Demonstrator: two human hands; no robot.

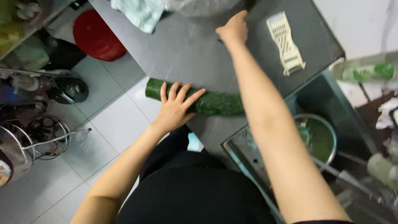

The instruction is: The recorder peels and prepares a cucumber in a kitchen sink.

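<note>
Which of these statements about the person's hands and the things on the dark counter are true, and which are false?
1. The left hand lies flat on the green leaf roll. True.
2. The right hand holds the cream slicer. False: the slicer lies apart from it, untouched, on the counter.
3. The green leaf roll lies near the counter's edge. True.
4. A red round thing stands on the counter. False: it is on the floor beside the counter.
5. The pale green cloth covers the roll. False: it lies at the far end, away from the roll.
</note>
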